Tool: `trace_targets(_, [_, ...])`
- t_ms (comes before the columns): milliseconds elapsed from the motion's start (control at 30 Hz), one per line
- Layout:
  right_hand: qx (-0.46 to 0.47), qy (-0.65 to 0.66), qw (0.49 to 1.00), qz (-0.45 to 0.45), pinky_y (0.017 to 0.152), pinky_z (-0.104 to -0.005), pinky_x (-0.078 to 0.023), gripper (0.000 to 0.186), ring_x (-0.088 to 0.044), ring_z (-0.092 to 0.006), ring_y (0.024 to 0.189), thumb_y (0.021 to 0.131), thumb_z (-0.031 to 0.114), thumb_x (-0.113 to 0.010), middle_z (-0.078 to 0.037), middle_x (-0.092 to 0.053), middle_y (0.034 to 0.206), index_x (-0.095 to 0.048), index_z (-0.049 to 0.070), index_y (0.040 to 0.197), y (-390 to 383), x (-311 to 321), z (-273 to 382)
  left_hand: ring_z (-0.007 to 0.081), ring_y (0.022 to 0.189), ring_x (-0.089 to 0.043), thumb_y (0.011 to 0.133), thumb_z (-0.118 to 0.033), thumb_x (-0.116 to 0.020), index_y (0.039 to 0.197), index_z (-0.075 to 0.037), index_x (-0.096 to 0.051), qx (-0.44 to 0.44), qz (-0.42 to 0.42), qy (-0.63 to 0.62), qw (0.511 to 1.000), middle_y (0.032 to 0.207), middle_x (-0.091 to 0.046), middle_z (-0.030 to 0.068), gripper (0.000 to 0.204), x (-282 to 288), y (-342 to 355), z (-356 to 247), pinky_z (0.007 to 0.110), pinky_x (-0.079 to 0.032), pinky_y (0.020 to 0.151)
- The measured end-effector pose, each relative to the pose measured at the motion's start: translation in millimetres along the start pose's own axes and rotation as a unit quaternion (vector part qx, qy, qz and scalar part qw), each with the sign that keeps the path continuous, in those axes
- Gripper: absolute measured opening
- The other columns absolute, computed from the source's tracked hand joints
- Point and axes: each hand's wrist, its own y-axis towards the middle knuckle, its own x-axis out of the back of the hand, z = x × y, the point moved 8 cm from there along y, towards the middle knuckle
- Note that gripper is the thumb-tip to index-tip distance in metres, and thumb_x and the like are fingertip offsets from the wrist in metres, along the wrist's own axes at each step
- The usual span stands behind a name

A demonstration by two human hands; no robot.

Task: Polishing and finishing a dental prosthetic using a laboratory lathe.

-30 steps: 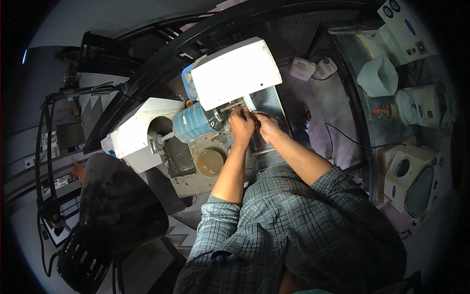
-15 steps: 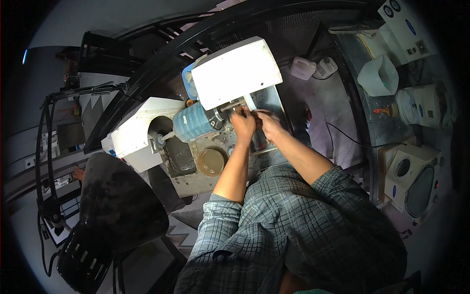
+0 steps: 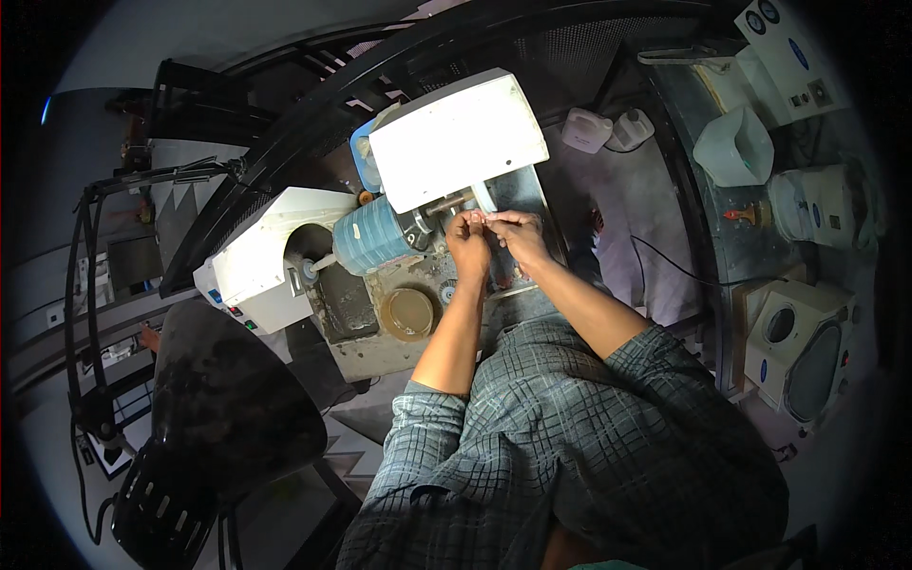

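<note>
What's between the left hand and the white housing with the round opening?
In the head view, a blue ribbed motor with a dark end cap lies between the left hand and that housing.

Dim room, brighter around the near desk [image 3: 356,362]. A black lamp [image 3: 233,399] at left, a dark beam [image 3: 456,40] behind, grey floor [image 3: 665,256] and another desk [image 3: 727,249] at right.

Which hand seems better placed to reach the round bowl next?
Probably the left hand: it's nearer the round bowl, while the left forearm lies between the bowl and the right hand.
</note>
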Motion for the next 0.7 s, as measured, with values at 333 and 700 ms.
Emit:
trace_targets(333, [0.017,-0.051,0.999,-0.001,0.047,-0.0179,-0.039,0.012,-0.048,-0.0040,0.055,0.079,0.007,-0.066,-0.001,-0.062,0.070,-0.069,0.001,0.088,-2,6,4,0.0073,0.063,-0.049,0.091,-0.006,-0.049,0.083,0.000,-0.056,0.016,-0.004,-0.007,1.000,0.072,-0.057,0.0013,0.012,-4,-2,4,0.022,-0.040,0.058])
trace_targets(700, [-0.098,0.015,0.995,-0.031,0.047,-0.0198,-0.041,0.010,-0.052,-0.0068,0.057,0.077,0.002,-0.062,-0.003,-0.060,0.073,-0.063,-0.001,0.087,17,13,-24,0.0058,0.056,-0.044,0.088,-0.006,-0.051,0.076,0.003,-0.059,0.081,-0.011,0.054,0.995,0.064,-0.056,0.0012,0.017,-7,15,6,0.023,-0.036,0.051])
